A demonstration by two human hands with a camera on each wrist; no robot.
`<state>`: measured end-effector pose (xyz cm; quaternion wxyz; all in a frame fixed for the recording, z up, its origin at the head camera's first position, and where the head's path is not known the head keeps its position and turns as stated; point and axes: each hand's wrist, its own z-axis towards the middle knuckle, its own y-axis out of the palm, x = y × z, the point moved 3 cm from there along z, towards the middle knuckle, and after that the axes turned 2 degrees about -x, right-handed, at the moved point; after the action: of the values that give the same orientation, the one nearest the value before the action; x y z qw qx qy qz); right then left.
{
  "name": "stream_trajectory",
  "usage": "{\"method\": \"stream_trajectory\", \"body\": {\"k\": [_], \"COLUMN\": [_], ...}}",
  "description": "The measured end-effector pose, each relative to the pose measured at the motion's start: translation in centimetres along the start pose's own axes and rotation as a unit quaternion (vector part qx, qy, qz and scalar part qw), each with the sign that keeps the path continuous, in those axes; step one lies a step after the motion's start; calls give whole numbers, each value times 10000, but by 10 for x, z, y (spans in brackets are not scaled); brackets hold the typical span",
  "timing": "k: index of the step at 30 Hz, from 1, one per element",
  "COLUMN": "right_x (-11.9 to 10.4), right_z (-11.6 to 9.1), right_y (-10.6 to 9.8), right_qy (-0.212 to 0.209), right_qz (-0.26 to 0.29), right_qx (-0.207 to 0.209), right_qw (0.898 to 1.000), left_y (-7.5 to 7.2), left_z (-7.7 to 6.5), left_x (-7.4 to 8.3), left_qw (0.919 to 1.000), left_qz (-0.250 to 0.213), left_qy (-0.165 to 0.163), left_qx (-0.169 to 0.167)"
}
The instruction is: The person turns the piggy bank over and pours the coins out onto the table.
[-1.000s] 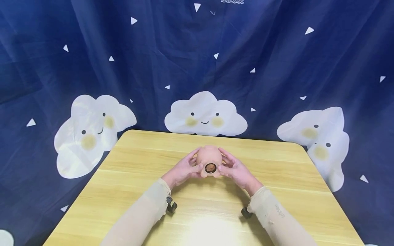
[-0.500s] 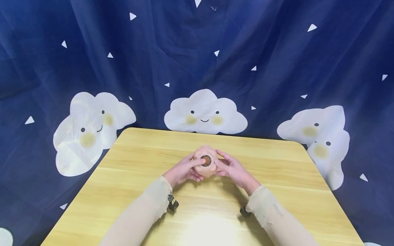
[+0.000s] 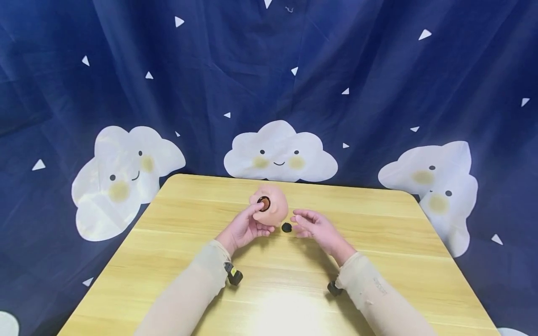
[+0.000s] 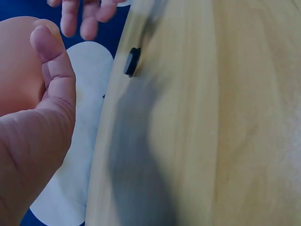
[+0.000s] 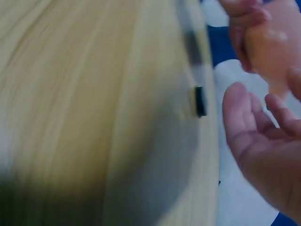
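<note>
My left hand grips a pink, round piggy bank, raised above the table and tilted so its underside faces left. A dark-rimmed round hole shows there, with the thumb at its edge. Below the bank lies a small black stopper, which the left wrist view shows as a flat disc. My right hand is just right of the stopper, fingers loosely bent and holding nothing. In the right wrist view a gap separates that hand from the bank.
The wooden table has rounded far corners. Behind it hangs a dark blue curtain with white clouds and triangles. Black wrist cameras sit under the left sleeve and the right sleeve.
Both hands held the piggy bank earlier. The right hand has let go, and the left has moved the bank left and turned it. The black stopper now shows on the table.
</note>
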<state>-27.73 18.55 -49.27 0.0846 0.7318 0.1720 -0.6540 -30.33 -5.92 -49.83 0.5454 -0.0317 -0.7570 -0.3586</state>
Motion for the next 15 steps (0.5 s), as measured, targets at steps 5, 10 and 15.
{"method": "stream_trajectory", "body": {"k": [5,10,15], "right_x": [7,1,0], "right_z": [6,10,15], "right_y": [15,32,38], "right_qy": [-507,-1663,-1698], "right_qz": [-2257,-5037,-5786], "right_qx": [19,79,-137], "right_qw": [9729,8477,7976], "left_y": [0,-1,1], "left_z": [0,-1,-2], "left_x": [-7,-10,-12], "left_qw": [9999,9998,9997], "left_qz": [74,85,106], "left_qy": [-18,-38,-124], "left_qx": [77,156,184]}}
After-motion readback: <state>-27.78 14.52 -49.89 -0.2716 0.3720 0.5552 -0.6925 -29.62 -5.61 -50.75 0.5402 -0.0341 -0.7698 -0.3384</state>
